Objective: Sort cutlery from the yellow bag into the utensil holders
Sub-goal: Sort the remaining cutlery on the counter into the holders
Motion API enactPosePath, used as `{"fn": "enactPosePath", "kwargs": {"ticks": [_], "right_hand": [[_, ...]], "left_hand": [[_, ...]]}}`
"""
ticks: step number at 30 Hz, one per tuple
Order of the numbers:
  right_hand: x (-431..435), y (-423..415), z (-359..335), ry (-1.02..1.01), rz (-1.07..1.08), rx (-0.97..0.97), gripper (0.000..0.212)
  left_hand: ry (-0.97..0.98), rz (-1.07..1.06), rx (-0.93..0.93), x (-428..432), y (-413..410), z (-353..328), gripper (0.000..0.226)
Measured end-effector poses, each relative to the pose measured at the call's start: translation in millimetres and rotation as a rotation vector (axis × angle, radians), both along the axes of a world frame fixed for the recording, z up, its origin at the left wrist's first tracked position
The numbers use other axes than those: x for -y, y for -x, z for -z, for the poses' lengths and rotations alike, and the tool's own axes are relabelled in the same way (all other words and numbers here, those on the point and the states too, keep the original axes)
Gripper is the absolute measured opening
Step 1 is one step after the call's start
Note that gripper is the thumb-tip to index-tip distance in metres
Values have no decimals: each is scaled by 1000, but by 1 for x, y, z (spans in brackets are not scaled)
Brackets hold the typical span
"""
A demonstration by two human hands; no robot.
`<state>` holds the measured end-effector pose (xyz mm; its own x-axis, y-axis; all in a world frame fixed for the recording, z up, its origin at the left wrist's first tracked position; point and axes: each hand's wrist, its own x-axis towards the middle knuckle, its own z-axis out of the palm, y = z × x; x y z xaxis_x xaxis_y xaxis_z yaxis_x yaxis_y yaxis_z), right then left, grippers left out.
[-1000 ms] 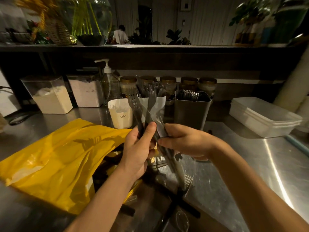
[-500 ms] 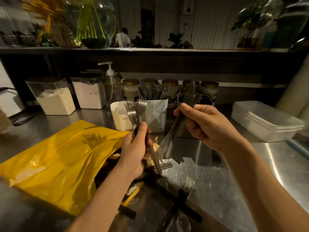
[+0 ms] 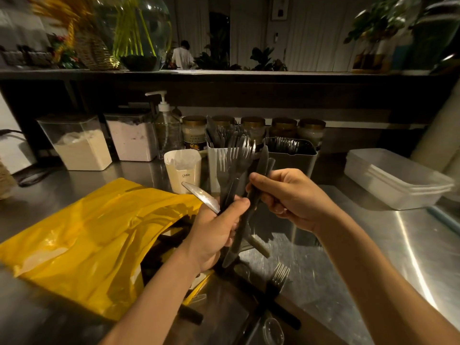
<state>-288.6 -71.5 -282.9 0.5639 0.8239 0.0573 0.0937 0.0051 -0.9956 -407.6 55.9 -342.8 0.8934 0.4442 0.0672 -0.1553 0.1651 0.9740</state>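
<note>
Right fingers of our right hand pinch dark slim metal knives. Left hand curled round bunch of grey metal forks, above steel table, beside open yellow plastic bag. We'd draw knives straight up clear of tines, left grip firm, then into dark grey square holder behind. Half second ago our right hand was raised by that holder, apart from left; now back at bunch.
</note>
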Motion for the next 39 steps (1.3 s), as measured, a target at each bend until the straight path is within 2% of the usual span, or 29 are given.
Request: {"fn": "enactPosePath", "kwargs": {"ticks": [5,7,9,12,14,15,18,20,23,26,29,32,34,36,39], "right_hand": [[0,0,0,13,6,30,35],[4,-4,-3,-7,-2,56,34],[12,-8,-10,-57,-16,68,37],[26,-17,-22,-179,-63,-53,58],[36,-24,-28,-263,-111,-180,73],[40,-27,-30,-307,-161,-218,68],[49,-38,-28,-364,-308,-183,29],[47,-40,-24,-305,-343,-193,28],[35,-40,-11,-221,-246,-208,22],[14,-24,3,-20,-210,-30,26],[-5,-1,20,196,-250,231,20],[-17,19,26,223,-281,329,41],[-21,22,29,231,-227,463,35],[-20,22,31,296,-202,606,23],[-17,21,31,334,-276,619,26]], "left_hand": [[11,-35,24,2,0,-2,39],[39,-86,35,3,0,-5,38],[55,-158,12,2,-1,-7,27],[130,-224,-56,-6,-2,-5,22],[203,-210,-23,-11,-3,-4,24],[239,-200,7,-13,-3,-3,24],[268,-191,57,-14,-4,-3,24],[255,-216,38,-13,-4,-3,22],[249,-242,31,-11,-4,-5,18],[284,-213,94,-12,-5,-5,19],[151,-279,57,-13,-5,-4,22],[-11,-297,2,-10,-2,-2,17],[-37,-294,-27,-8,-2,-1,22],[-56,-310,-56,-6,-2,-2,18],[-6,-304,-47,-4,-3,-2,4]]}}
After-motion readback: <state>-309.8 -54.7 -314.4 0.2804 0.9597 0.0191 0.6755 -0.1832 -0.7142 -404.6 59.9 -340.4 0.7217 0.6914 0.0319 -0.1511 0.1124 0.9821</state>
